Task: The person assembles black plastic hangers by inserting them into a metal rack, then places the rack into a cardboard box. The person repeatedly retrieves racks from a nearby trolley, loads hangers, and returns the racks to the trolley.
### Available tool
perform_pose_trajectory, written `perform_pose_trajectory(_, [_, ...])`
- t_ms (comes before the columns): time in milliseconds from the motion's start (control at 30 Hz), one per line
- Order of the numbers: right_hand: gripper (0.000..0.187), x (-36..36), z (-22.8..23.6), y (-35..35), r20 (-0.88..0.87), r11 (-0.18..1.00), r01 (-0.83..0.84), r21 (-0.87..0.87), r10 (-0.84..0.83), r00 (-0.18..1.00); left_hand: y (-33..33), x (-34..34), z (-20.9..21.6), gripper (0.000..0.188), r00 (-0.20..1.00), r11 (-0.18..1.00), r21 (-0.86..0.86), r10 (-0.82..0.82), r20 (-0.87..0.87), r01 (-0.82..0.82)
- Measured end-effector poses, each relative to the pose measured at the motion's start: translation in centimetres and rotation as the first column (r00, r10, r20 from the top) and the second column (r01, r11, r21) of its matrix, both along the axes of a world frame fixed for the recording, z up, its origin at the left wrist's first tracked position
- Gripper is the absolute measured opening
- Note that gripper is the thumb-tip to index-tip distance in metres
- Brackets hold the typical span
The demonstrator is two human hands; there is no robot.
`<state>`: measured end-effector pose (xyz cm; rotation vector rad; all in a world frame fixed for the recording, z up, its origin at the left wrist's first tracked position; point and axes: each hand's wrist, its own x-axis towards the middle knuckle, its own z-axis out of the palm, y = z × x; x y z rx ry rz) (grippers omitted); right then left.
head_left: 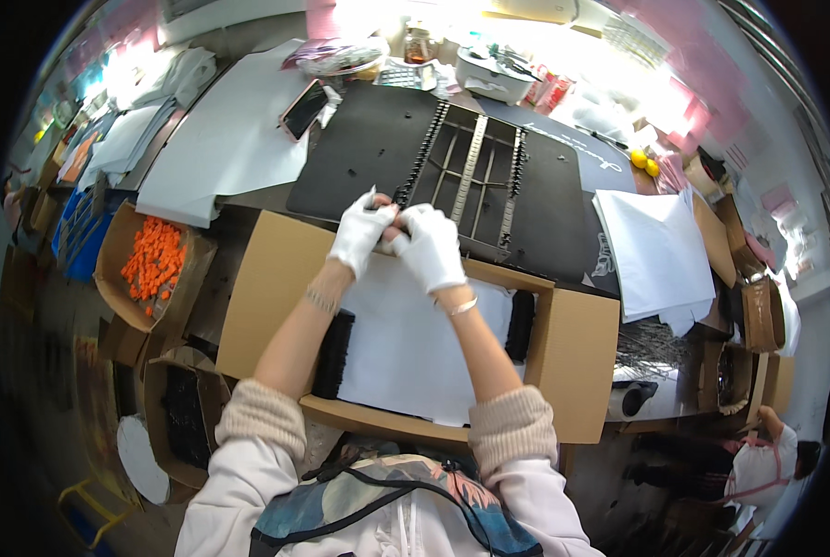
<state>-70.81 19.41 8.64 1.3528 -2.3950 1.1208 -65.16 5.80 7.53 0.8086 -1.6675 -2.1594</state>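
Note:
My left hand (363, 230) and my right hand (428, 245) wear white gloves with bare fingertips. They meet above the far edge of an open cardboard box (577, 367). The fingers of both are pinched together; whatever is between them is too small and hidden to name. Just beyond my hands, a metal rack (471, 172) with crossbars lies on a black mat (364, 139). Small black pieces (425, 148) line its two long sides. A white sheet (406, 348) lies in the box, with black rows (332, 355) of packed pieces along its left and right ends.
An orange-filled carton (109, 260) and a carton with black contents (160, 408) stand at left. A phone (304, 110) lies beyond, on white paper (239, 139). White sheets (656, 246) and thin wires (649, 345) are at right. Another person (758, 464) is at far right.

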Motion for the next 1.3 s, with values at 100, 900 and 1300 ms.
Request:
perform_pose_trajectory(100, [0.014,4.4,-1.0,2.2,0.178,0.999,0.029,-0.021,-0.025,0.984,3.2,1.3,-2.4,0.025,0.970,0.967,0.140,0.225,-0.090,-0.211])
perform_pose_trajectory(900, [0.006,1.2,-1.4,-4.9,-0.218,0.976,-0.132,0.172,0.169,0.961,7.2,17.6,-4.2,0.018,0.947,0.600,0.793,0.186,-0.262,0.102])
perform_pose_trajectory(1300, [0.033,6.4,-10.6,2.3,0.109,0.737,0.002,0.676,-0.103,0.989,11.2,23.2,-4.9,0.031,0.978,0.442,0.896,0.198,-0.064,-0.031])
